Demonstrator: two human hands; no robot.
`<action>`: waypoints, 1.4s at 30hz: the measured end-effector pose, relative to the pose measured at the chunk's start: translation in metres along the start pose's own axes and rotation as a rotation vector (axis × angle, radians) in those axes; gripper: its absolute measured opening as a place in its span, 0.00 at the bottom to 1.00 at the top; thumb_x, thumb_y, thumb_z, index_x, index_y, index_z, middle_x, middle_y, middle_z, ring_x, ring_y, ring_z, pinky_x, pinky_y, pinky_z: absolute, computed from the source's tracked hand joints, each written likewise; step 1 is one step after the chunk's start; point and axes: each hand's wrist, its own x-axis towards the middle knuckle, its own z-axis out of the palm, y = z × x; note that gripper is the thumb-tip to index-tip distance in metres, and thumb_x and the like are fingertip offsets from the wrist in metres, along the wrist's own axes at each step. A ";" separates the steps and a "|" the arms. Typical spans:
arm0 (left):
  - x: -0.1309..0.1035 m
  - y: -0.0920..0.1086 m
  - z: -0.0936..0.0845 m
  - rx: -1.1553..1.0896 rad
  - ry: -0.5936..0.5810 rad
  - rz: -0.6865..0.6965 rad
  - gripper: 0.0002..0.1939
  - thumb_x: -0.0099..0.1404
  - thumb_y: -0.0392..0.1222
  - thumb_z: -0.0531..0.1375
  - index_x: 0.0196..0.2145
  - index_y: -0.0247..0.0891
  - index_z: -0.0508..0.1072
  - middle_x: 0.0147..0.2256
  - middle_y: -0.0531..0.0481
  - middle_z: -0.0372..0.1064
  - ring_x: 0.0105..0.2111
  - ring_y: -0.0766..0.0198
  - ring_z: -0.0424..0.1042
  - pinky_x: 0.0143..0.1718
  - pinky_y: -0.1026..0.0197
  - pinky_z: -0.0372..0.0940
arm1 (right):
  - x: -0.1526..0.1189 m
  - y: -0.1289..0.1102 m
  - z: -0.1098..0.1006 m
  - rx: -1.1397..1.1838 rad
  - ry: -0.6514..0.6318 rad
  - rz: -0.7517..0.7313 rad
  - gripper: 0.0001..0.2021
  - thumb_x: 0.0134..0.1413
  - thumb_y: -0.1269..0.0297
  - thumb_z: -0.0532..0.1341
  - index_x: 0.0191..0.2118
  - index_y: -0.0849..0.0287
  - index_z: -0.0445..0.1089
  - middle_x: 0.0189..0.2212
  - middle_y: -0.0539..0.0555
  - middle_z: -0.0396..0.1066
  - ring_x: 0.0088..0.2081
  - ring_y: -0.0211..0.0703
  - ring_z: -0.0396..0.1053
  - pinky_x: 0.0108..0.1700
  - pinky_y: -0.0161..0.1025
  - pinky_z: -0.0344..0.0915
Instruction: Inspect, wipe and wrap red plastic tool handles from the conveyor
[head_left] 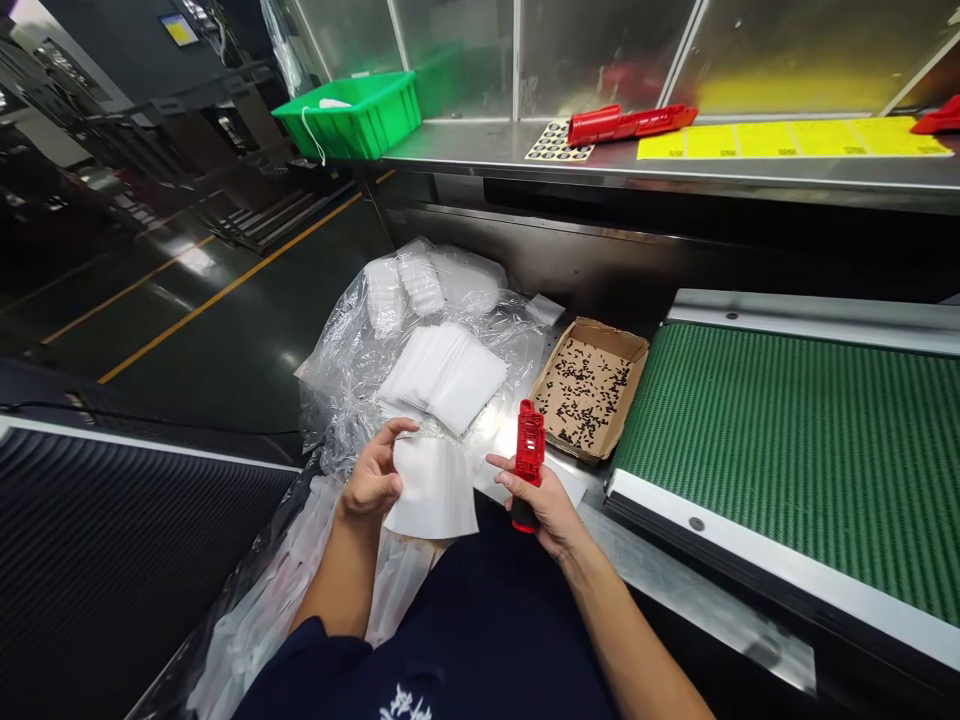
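Note:
My left hand (375,472) is closed on the left edge of a white foam pouch (433,490), thumb in front and fingers curled behind. A red plastic part (530,445) with a dark lower section stands roughly upright in my right hand (546,502), its index finger pointing left toward the pouch. Just beyond the hands lies a fanned stack of white pouches (446,372) on clear plastic wrapping. Right of the stack, a shallow cardboard box (586,385) holds many tiny black pieces.
A green ribbed conveyor belt (795,430) runs at the right; a black belt (127,540) lies at the left. The metal shelf ahead carries a green bin (360,115), another red part (630,124) and yellow label sheets (795,139). More white bags (262,620) hang below my left arm.

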 end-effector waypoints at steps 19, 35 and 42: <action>-0.002 -0.016 -0.060 0.184 0.230 -0.044 0.36 0.41 0.54 0.76 0.45 0.41 0.70 0.24 0.55 0.67 0.20 0.68 0.66 0.23 0.70 0.63 | 0.001 -0.005 -0.010 0.053 0.148 -0.008 0.24 0.24 0.60 0.74 0.32 0.58 0.66 0.21 0.45 0.65 0.23 0.35 0.60 0.27 0.34 0.55; 0.017 -0.053 0.042 0.606 0.201 -0.269 0.22 0.51 0.56 0.69 0.34 0.36 0.72 0.24 0.52 0.68 0.22 0.63 0.69 0.14 0.67 0.61 | -0.007 -0.002 0.017 -0.281 0.215 -0.267 0.23 0.34 0.53 0.72 0.35 0.56 0.65 0.20 0.45 0.66 0.23 0.39 0.62 0.28 0.37 0.60; 0.024 -0.064 0.054 0.524 0.178 -0.247 0.19 0.55 0.57 0.64 0.29 0.35 0.73 0.25 0.49 0.70 0.25 0.61 0.71 0.22 0.62 0.71 | -0.010 0.005 0.012 -0.303 0.232 -0.274 0.23 0.38 0.50 0.69 0.37 0.56 0.63 0.22 0.46 0.67 0.19 0.36 0.58 0.24 0.37 0.59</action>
